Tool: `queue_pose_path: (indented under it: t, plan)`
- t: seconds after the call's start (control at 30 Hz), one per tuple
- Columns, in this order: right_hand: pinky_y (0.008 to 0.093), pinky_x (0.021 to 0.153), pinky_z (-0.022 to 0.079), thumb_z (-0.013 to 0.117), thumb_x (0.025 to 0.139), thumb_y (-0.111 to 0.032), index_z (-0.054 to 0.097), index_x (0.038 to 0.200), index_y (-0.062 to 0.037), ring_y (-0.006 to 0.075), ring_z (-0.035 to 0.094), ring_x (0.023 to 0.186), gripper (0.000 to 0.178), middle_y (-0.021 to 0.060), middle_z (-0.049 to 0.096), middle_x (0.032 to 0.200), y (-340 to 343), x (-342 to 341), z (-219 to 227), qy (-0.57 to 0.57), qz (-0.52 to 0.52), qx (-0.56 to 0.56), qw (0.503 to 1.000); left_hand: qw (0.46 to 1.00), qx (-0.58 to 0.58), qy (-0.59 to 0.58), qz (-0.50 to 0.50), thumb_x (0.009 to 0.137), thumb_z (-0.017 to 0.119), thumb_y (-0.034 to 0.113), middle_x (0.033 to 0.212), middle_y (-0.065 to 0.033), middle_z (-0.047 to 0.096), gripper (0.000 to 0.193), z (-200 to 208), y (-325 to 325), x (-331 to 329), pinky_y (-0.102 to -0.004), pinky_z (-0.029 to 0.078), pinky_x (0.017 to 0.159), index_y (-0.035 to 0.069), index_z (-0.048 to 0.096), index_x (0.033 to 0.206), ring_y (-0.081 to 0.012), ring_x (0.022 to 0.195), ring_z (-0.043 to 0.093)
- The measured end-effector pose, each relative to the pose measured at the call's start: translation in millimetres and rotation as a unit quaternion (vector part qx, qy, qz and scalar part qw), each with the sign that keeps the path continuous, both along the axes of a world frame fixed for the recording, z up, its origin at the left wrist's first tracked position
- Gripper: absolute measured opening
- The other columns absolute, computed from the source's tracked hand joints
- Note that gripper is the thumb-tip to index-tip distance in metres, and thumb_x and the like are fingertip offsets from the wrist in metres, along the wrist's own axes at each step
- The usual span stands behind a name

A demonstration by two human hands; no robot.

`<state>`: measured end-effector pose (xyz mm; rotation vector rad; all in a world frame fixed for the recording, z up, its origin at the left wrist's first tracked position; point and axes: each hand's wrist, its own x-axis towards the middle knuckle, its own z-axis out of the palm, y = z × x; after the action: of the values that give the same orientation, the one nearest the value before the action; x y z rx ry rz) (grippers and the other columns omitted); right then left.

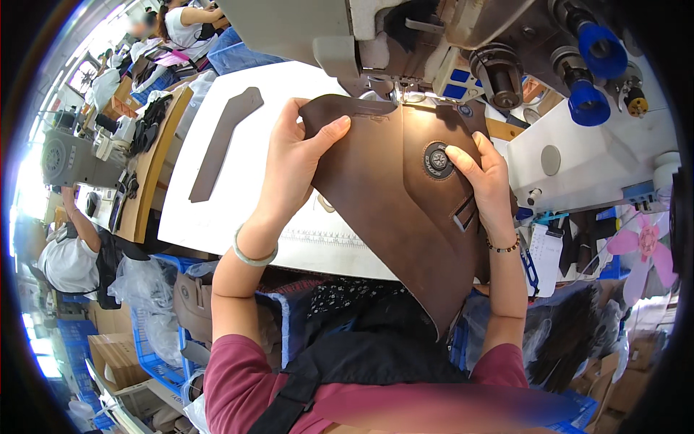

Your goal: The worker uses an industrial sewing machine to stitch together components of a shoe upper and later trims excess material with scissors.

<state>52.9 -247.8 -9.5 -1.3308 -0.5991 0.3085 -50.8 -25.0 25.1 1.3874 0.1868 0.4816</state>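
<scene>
A large dark brown leather panel (390, 195) spans both my hands, its far edge under the needle area of a sewing machine (405, 90). My left hand (300, 148) pinches the panel's upper left corner, thumb on top and fingers behind. With the thumb beside a round black badge (438, 160), my right hand (486, 177) grips the panel's right side. A small metal-framed slot (464, 215) sits below the badge. The panel's lower point hangs over the table's front edge toward my lap. The machine's lamp lights the leather near the needle.
On the white table (325, 249), a narrow brown leather strip (225, 145) lies to the left. Blue-capped thread stands (589, 101) rise at the upper right. A pink fan (645, 244), blue scissors (530, 267) and blue crates (155, 347) surround the table. Other people work at the left.
</scene>
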Motion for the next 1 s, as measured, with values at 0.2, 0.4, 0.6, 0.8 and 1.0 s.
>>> queue_pose_path:
  t: [0.2, 0.4, 0.6, 0.8, 1.0]
  plan:
    - [0.0207, 0.079, 0.046, 0.066, 0.088, -0.009, 0.057, 0.102, 0.0011, 0.0050, 0.054, 0.090, 0.019, 0.0024, 0.062, 0.099, 2.7, 6.0, -5.1, -0.020, -0.010, 0.001, 1.000, 1.000, -0.010, 0.008, 0.000, 0.088, 0.065, 0.006, 0.090, -0.0162, 0.064, 0.030, 4.4, 0.8, 1.3, -0.0263, 0.056, 0.058, -0.004, 0.045, 0.107, -0.0175, 0.073, 0.066]
    - [0.0198, 0.078, 0.046, 0.066, 0.089, -0.012, 0.057, 0.102, 0.0014, 0.0045, 0.054, 0.090, 0.021, 0.0024, 0.062, 0.098, 0.7, 9.1, -8.1, -0.010, 0.003, 0.015, 1.000, 0.997, 0.074, 0.002, 0.016, 0.088, 0.066, 0.012, 0.109, -0.0193, 0.058, 0.041, -12.3, 8.3, 2.3, -0.0292, 0.054, 0.072, -0.004, 0.043, 0.119, -0.0193, 0.089, 0.064]
    - [0.0213, 0.080, 0.047, 0.064, 0.090, -0.017, 0.057, 0.113, 0.0045, 0.0058, 0.057, 0.093, 0.032, 0.0042, 0.065, 0.102, -3.0, 20.9, 9.1, 0.020, 0.051, -0.074, 0.996, 0.744, 0.646, -0.172, 0.004, 0.061, 0.049, -0.007, 0.135, -0.0168, 0.050, 0.069, 8.6, 37.6, -21.1, -0.0443, 0.033, 0.110, 0.003, 0.053, 0.129, -0.0338, 0.128, 0.045]
    - [0.0230, 0.086, 0.047, 0.065, 0.089, -0.015, 0.056, 0.121, 0.0036, 0.0068, 0.059, 0.096, 0.038, 0.0046, 0.065, 0.107, 6.5, 25.2, 10.1, 0.052, 0.076, -0.056, 0.994, 0.668, 0.723, -0.155, -0.083, 0.063, 0.063, 0.003, 0.131, -0.0072, 0.056, 0.058, 10.6, 16.9, -9.4, -0.0392, 0.040, 0.102, 0.007, 0.062, 0.120, -0.0268, 0.122, 0.051]
    - [0.0234, 0.087, 0.048, 0.066, 0.088, -0.012, 0.054, 0.124, 0.0038, 0.0082, 0.060, 0.096, 0.041, 0.0050, 0.064, 0.109, 5.3, 27.2, 1.5, 0.073, 0.086, 0.003, 0.994, 0.672, 0.719, -0.174, -0.047, 0.064, 0.068, 0.008, 0.123, -0.0061, 0.061, 0.054, 13.7, 6.0, -7.1, -0.0366, 0.045, 0.092, 0.008, 0.063, 0.118, -0.0249, 0.114, 0.057]
